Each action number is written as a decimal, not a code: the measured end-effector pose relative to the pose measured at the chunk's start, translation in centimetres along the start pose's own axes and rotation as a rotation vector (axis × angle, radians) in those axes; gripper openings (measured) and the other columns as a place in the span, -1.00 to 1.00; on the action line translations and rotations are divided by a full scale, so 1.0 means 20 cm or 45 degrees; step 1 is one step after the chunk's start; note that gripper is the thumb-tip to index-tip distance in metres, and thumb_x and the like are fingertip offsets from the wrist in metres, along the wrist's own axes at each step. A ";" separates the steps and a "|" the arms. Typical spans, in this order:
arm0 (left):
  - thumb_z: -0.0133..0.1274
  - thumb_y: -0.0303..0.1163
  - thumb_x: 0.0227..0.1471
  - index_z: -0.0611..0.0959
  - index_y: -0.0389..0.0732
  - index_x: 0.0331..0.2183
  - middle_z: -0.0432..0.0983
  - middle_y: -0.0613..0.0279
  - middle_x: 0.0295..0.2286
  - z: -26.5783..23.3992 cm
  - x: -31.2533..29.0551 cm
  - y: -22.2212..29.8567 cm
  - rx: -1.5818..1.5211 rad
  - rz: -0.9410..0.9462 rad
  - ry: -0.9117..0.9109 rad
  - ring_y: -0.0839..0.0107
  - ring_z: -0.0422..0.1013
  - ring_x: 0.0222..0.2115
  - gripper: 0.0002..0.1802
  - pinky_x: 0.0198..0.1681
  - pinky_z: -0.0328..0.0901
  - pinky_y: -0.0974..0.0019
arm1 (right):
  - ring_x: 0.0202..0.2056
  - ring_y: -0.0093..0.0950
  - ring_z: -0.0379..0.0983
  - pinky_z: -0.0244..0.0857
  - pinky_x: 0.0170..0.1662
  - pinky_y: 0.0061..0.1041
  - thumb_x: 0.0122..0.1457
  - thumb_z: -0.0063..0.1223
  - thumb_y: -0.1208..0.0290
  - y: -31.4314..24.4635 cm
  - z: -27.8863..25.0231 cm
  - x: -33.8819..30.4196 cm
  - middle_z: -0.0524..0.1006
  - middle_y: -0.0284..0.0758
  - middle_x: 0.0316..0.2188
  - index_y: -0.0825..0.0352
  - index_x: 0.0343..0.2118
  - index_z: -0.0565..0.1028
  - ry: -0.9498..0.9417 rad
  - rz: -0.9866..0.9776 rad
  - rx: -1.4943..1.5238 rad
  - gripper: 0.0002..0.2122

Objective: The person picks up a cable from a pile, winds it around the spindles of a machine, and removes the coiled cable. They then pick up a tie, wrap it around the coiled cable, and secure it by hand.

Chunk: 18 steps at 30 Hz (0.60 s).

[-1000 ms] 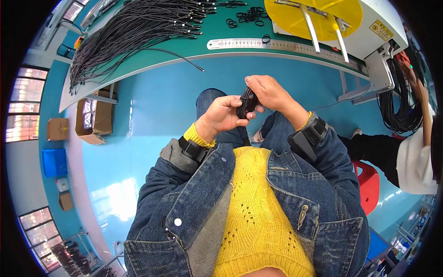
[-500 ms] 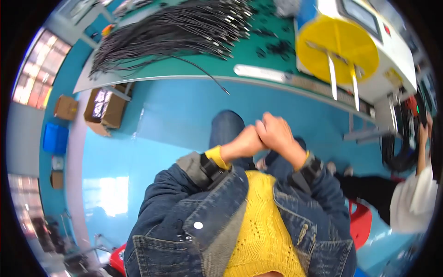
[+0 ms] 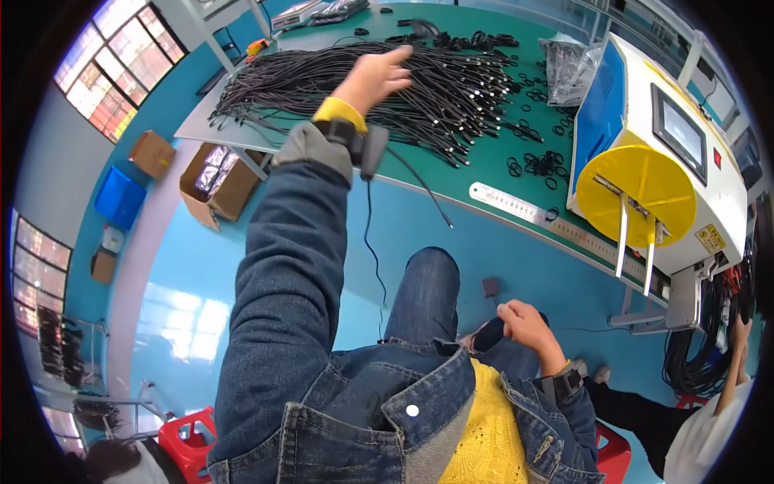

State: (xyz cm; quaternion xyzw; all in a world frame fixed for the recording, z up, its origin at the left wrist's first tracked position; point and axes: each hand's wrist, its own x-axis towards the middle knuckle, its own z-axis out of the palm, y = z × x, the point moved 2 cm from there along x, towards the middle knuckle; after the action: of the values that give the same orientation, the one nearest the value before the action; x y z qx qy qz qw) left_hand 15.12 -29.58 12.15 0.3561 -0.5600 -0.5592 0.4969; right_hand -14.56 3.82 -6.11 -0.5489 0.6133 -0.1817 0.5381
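My left hand (image 3: pixel 372 81) reaches over a large bundle of black cables (image 3: pixel 310 68) on the green table. Its fingers are stretched and apart, with nothing seen in them; whether it touches the cables I cannot tell. Many of the cables end in small pale or metallic tips. A single cable (image 3: pixel 423 181) sticks out over the front edge near my left wrist. My right hand (image 3: pixel 526 329) is low over my lap with its fingers curled closed; what they hold, if anything, is hidden.
A ruler (image 3: pixel 508 203) lies along the edge of the green table (image 3: pixel 451 187). Beyond it sit black rings (image 3: pixel 542 164), a plastic bag (image 3: pixel 571 68) and a white machine (image 3: pixel 709 202) with a yellow disc (image 3: pixel 601 179). Another person's arm (image 3: pixel 735 351) is at the right.
My hands were together above my lap and have parted. The left has moved forward over the cables; the right has moved lower and to the right. The view has shifted, showing more of the table.
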 end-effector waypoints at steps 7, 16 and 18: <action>-0.05 -0.32 -0.22 0.56 -0.28 -0.38 0.43 -0.16 -0.27 -0.50 -0.04 -0.47 1.877 -0.114 0.429 -0.09 0.36 -0.22 -0.69 -0.16 0.27 0.02 | -0.67 -0.62 0.31 0.17 -0.59 -0.63 0.07 -0.05 0.28 0.11 0.08 0.03 0.41 -0.39 -0.70 0.37 -0.47 0.41 0.005 -0.017 0.052 -0.78; 0.01 -0.23 -0.13 0.55 -0.06 -0.36 0.46 0.28 -0.44 -0.47 -0.25 -0.45 2.437 0.393 0.103 0.29 0.36 -0.33 -0.78 -0.30 0.19 0.06 | -0.58 -0.48 0.43 0.26 -0.49 -0.52 0.01 0.01 0.24 0.09 0.12 0.05 0.48 -0.25 -0.64 0.44 -0.47 0.45 0.015 -0.049 -0.025 -0.72; 0.01 -0.27 -0.13 0.55 -0.06 -0.41 0.46 0.30 -0.48 -0.48 -0.23 -0.40 2.440 0.538 0.053 0.31 0.37 -0.38 -0.84 -0.33 0.18 0.10 | -0.57 -0.48 0.44 0.27 -0.49 -0.52 0.01 0.00 0.25 0.10 0.13 0.06 0.48 -0.24 -0.64 0.44 -0.48 0.45 0.018 -0.052 -0.069 -0.72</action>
State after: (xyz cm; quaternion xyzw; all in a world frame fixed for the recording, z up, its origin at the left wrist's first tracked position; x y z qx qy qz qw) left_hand 24.11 -28.72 2.46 0.5109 -0.8201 0.2389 0.0972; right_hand -13.11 4.47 -9.22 -0.5743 0.6104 -0.1797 0.5150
